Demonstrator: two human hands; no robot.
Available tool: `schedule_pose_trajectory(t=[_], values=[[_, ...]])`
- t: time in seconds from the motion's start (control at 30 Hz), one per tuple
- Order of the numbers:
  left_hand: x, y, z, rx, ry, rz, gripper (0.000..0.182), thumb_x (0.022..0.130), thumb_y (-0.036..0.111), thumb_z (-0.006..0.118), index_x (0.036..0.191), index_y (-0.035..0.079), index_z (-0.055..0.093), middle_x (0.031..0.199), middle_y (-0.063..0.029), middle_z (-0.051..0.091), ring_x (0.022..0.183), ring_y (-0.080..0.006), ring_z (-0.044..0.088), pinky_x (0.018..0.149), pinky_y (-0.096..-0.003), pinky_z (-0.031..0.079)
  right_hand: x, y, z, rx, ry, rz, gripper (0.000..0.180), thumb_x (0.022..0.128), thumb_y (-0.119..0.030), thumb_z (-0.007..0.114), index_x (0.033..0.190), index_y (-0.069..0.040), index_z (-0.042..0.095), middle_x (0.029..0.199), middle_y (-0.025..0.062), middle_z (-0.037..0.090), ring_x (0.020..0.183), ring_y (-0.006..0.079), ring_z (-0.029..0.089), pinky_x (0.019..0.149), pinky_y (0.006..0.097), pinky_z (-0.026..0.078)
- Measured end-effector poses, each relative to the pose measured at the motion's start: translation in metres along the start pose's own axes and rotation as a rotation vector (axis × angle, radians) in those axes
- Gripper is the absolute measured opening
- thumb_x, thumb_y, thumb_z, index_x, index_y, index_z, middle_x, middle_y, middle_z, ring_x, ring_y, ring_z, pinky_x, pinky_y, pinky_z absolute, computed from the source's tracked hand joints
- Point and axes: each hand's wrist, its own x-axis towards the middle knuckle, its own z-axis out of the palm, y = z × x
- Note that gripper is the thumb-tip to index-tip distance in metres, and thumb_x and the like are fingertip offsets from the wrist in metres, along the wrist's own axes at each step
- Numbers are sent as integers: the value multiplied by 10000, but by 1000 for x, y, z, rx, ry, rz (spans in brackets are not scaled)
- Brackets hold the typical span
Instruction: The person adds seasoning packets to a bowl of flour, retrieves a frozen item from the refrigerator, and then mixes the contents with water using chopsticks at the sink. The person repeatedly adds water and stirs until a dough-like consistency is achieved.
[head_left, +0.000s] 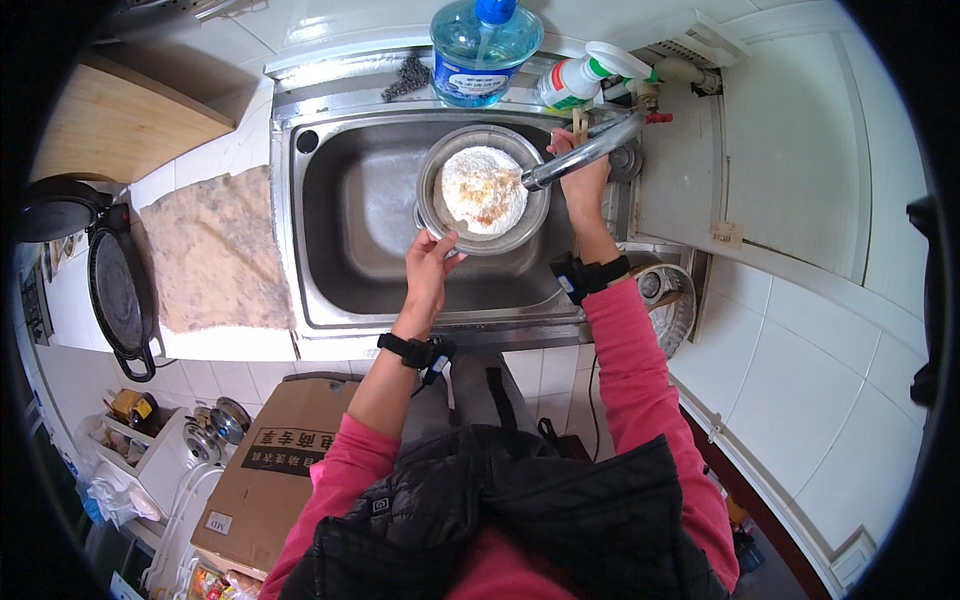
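Observation:
A round metal bowl is over the sink basin, with a mound of white flour-like powder in it. Yellow-brown grains lie on the powder. My left hand grips the bowl's lower-left rim, thumb on top. Beside the chrome faucet, my right hand is closed around slim wooden sticks that look like chopsticks. The faucet spout partly covers this hand, so whether it touches the faucet is hidden. The spout's tip hangs over the bowl's right side; no water stream shows.
Behind the basin stand a large blue liquid bottle and a white spray bottle, near a steel scourer. A cloth and black pan lie left. Metal pans sit right; a cardboard box is below left.

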Motion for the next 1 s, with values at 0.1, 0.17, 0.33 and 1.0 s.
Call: schedule_pose_trajectory(t=[0.1, 0.17, 0.33, 1.0], values=[[3, -2, -1, -2, -7, 5, 21, 924, 102, 615, 936, 94, 600, 919, 5, 643, 815, -76, 590, 704, -246, 512, -16, -19, -13, -102, 1, -16, 225, 941, -184, 586, 1009, 1, 695, 816, 39, 674, 697, 149, 639, 646, 250, 507], [5, -2, -1, 6, -10, 8, 15, 925, 97, 610, 939, 95, 604, 921, 6, 646, 814, -75, 591, 705, -246, 513, -43, -36, -46, -280, 44, -29, 317, 984, -277, 510, 1023, -27, 701, 825, 21, 667, 703, 147, 619, 649, 235, 488], [9, -3, 0, 30, -7, -4, 23, 925, 85, 601, 941, 98, 613, 920, 8, 648, 810, -72, 592, 701, -246, 514, -111, -88, -114, 134, 178, -91, 406, 1023, -291, 404, 946, -27, 703, 732, -36, 503, 585, 77, 369, 566, 232, 345], [2, 1, 6, 77, -58, -13, 55, 904, 61, 616, 930, 107, 603, 945, 14, 651, 840, -65, 603, 702, -251, 539, -129, -71, -52, 432, -117, 176, 160, 911, -71, 619, 939, 85, 646, 902, 93, 616, 741, 171, 686, 652, 230, 549]])
